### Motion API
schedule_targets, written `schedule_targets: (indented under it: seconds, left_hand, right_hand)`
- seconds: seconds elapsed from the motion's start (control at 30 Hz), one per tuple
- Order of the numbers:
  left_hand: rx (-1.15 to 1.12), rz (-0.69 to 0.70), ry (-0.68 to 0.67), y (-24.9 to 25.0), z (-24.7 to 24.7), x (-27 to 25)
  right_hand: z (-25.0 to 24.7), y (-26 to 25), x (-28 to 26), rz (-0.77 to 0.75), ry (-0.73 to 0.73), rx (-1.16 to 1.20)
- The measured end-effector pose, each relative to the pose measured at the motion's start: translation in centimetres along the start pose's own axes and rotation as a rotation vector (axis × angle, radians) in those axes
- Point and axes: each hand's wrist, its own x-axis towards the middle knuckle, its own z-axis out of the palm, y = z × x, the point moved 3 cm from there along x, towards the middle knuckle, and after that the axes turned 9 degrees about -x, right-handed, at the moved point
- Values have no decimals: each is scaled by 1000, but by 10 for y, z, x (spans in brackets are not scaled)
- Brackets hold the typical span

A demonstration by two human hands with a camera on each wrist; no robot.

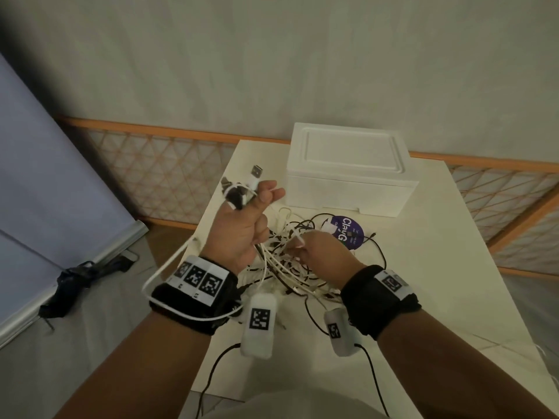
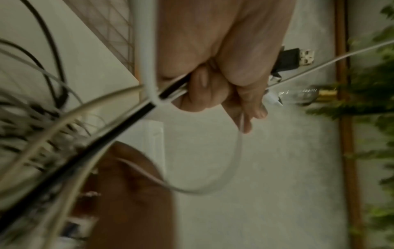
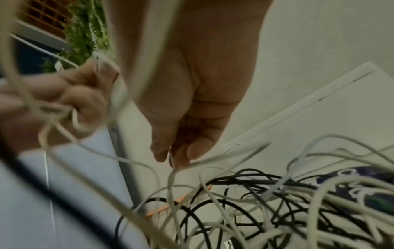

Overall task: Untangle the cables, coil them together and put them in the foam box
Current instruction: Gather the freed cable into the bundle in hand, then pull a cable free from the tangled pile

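We are holding our left hand (image 1: pixel 242 231) raised in the middle of the head view, and its fingers are curling around a bundle of white and black cable ends (image 1: pixel 242 193). A USB plug (image 1: pixel 256 171) is sticking out above the fingers toward the upper part of the frame. In the left wrist view the same plug (image 2: pixel 298 57) is showing at the right of the fist, and strands are running out of the fist to the lower left.

Our right hand (image 1: pixel 320 255) is lying lower, just right of centre, and its thumb and finger are pinching one thin white cable (image 3: pixel 171 161) that is coming up from the tangle.

The tangle of cables (image 1: pixel 290 267) is lying on the white counter (image 1: pixel 438 267) between and under both hands. Behind it, in the upper centre of the frame, the foam box (image 1: pixel 348 173) is standing on the counter with its lid closed. A purple round sticker (image 1: pixel 348 232) is lying between the box and the tangle.
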Motion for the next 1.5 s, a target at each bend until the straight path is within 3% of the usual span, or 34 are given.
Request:
schedule_targets:
  seconds: [0.1, 0.2, 0.3, 0.37, 0.4, 0.53, 0.63, 0.73, 0.8, 0.87, 0.93, 1.0, 1.03, 1.1, 1.2, 1.33, 1.43, 1.5]
  left_hand:
    - [288, -133, -16, -40, -25, 6]
    - [770, -291, -45, -87, -51, 0]
    - [929, -322, -52, -117, -82, -6]
    - [920, -314, 14, -121, -94, -7]
    - [919, -313, 48, -119, -95, -6]
    - [870, -257, 84, -109, -95, 9]
    - [898, -235, 151, -102, -107, 13]
    - [989, -315, 230, -103, -134, 10]
    - [997, -341, 247, -103, -145, 7]
    - [928, -316, 285, -100, -147, 6]
    - [772, -261, 347, -91, -141, 3]
    - [687, -218, 394, -83, -140, 4]
    - [637, -201, 418, -79, -141, 3]
    - [516, -188, 457, -73, -139, 2]
    - [364, -179, 397, -67, -117, -1]
    - [229, -179, 216, -62, -68, -11]
    - [150, -151, 117, -58, -55, -17]
    - [7, -146, 59, -57, -60, -22]
  right_hand:
    - [-5, 5, 0, -20, 214, 190]
    - [-17, 5, 1, 119, 238, 392]
    - [-42, 9, -4, 274, 358, 772]
    - [-65, 9, -13, 291, 489, 1142]
    - [-73, 10, -17, 283, 552, 1218]
    - [-81, 1, -28, 238, 673, 1042]
    - [-97, 1, -33, 229, 794, 1083]
    - [-130, 20, -38, 197, 1006, 1206]
    - [-143, 32, -39, 165, 1022, 1180]
    - [-143, 34, -37, 227, 893, 542]
    - [-119, 42, -32, 335, 515, -167]
    - [-86, 54, -39, 540, 51, -529]
    - [-72, 56, -44, 603, -122, -562]
    - [-61, 44, -47, 581, -216, -378]
    - [-54, -4, -36, 368, -121, 201]
    - [-8, -64, -16, 132, -239, 460]
    - [32, -67, -12, 235, -267, 758]
    - [48, -67, -18, 312, -384, 964]
